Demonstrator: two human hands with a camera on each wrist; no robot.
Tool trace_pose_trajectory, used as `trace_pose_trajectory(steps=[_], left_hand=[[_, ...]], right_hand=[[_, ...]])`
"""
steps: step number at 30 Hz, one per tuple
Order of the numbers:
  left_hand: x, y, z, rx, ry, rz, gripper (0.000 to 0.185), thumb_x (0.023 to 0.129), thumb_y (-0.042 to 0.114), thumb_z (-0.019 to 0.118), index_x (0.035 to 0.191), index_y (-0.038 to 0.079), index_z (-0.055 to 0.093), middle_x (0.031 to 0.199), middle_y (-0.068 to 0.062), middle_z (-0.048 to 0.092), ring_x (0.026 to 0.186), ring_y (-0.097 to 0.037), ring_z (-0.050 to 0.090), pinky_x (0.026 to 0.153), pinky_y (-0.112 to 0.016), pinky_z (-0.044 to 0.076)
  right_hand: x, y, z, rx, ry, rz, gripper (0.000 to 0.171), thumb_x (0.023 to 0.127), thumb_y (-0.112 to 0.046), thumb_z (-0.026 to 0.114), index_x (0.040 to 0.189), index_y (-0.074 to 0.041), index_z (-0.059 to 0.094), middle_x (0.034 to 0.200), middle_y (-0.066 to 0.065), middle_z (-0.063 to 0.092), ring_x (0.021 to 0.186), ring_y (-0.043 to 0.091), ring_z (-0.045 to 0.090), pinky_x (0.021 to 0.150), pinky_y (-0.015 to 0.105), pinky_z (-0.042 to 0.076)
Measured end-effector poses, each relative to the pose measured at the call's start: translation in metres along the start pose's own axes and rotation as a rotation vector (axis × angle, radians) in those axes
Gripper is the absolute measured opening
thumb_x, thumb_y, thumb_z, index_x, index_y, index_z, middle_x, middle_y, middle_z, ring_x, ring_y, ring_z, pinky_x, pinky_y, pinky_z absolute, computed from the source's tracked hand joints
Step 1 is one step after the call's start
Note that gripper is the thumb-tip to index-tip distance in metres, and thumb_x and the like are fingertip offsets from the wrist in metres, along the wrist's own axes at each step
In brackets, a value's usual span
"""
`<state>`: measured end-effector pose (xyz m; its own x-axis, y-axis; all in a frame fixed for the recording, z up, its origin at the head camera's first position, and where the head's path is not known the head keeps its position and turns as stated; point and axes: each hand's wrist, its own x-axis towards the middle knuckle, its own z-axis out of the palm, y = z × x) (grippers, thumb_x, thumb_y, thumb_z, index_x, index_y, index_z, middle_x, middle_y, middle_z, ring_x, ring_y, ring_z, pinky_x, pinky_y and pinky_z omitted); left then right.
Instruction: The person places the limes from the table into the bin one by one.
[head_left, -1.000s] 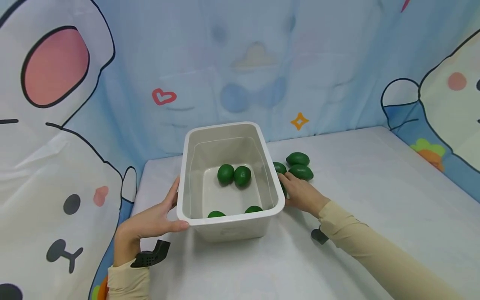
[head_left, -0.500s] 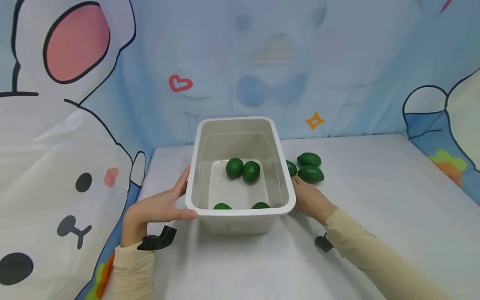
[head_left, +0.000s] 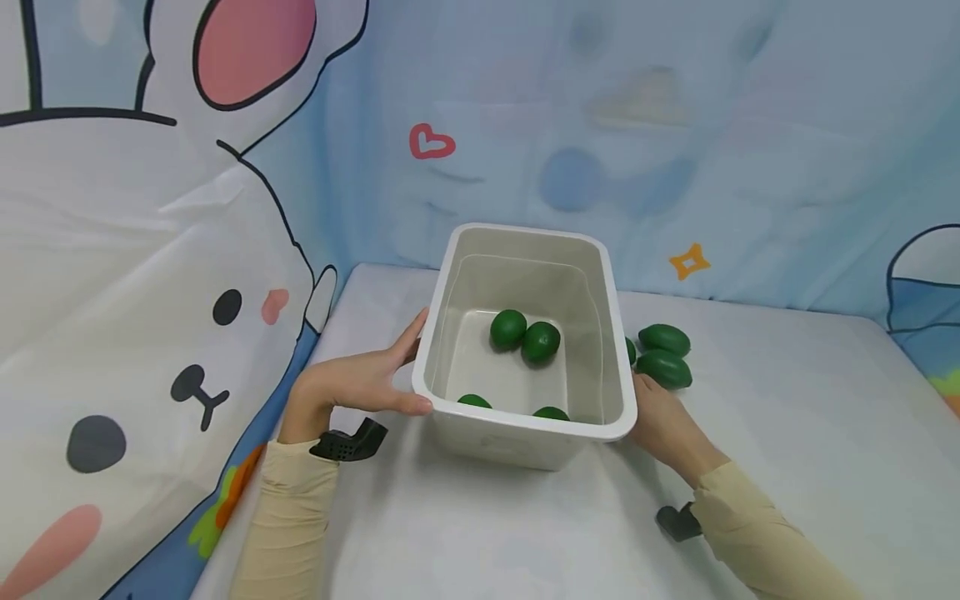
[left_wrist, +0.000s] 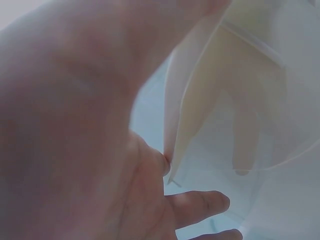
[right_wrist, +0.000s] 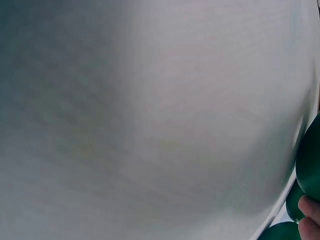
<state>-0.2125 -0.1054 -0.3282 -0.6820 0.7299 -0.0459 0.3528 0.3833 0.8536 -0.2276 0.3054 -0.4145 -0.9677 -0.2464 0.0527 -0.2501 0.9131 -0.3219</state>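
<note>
Holding white plastic bin [head_left: 525, 342] between both hands on white surface [head_left: 787, 433]. Head view: left hand [head_left: 352, 387] pressed to left wall, thumb along near rim, fingers straight; right hand [head_left: 663, 421] against right wall, finger state not visible. Four green limes [head_left: 525, 336] inside bin, more loose limes [head_left: 663, 354] just beside right wall. Step judged: steadying or shifting bin; next move needs even two-sided pressure.

Left wrist view: blurred palm, fingers [left_wrist: 200, 205] against translucent wall.

Right wrist view: bin wall fills frame, fingertip [right_wrist: 311, 215] touching lime.
</note>
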Motion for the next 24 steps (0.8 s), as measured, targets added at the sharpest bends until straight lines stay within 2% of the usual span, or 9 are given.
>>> trace_pose_trajectory(steps=[6, 11, 18, 24], left_hand=[[0.000, 0.002, -0.001, 0.015, 0.014, -0.027, 0.127, 0.067, 0.073, 0.066, 0.146, 0.035, -0.026, 0.160, 0.002, 0.005, 0.146, -0.019, 0.012, 0.110, -0.049, 0.030], [0.000, 0.001, 0.000, 0.011, 0.024, -0.033, 0.128, 0.066, 0.075, 0.067, 0.146, 0.036, -0.025, 0.161, -0.003, 0.003, 0.147, -0.021, 0.012, 0.110, -0.052, 0.029], [0.005, 0.003, 0.001, 0.007, 0.019, -0.021, 0.125, 0.068, 0.071, 0.068, 0.146, 0.038, -0.025, 0.161, 0.000, 0.002, 0.147, -0.020, 0.011, 0.110, -0.051, 0.030], [0.001, 0.004, 0.000, 0.007, 0.018, -0.027, 0.124, 0.071, 0.066, 0.070, 0.147, 0.036, -0.024, 0.160, 0.005, 0.004, 0.147, -0.021, 0.011, 0.109, -0.051, 0.031]], right_hand=[[-0.005, -0.001, -0.001, 0.014, -0.008, 0.059, 0.069, 0.081, -0.028, 0.075, 0.137, -0.001, 0.043, 0.131, 0.026, 0.049, 0.123, 0.047, 0.046, 0.093, 0.059, 0.042], [-0.012, -0.002, -0.004, 0.017, 0.016, 0.055, 0.077, 0.078, -0.028, 0.078, 0.136, 0.005, 0.041, 0.133, 0.029, 0.046, 0.120, 0.050, 0.046, 0.093, 0.060, 0.042], [-0.022, -0.002, -0.016, -0.029, 0.081, 0.058, 0.083, 0.074, -0.029, 0.081, 0.135, 0.009, 0.040, 0.132, 0.031, 0.046, 0.119, 0.050, 0.047, 0.093, 0.059, 0.042], [-0.032, -0.005, -0.020, -0.016, 0.125, 0.058, 0.086, 0.073, -0.031, 0.082, 0.135, 0.009, 0.039, 0.130, 0.031, 0.049, 0.119, 0.048, 0.049, 0.092, 0.057, 0.044]])
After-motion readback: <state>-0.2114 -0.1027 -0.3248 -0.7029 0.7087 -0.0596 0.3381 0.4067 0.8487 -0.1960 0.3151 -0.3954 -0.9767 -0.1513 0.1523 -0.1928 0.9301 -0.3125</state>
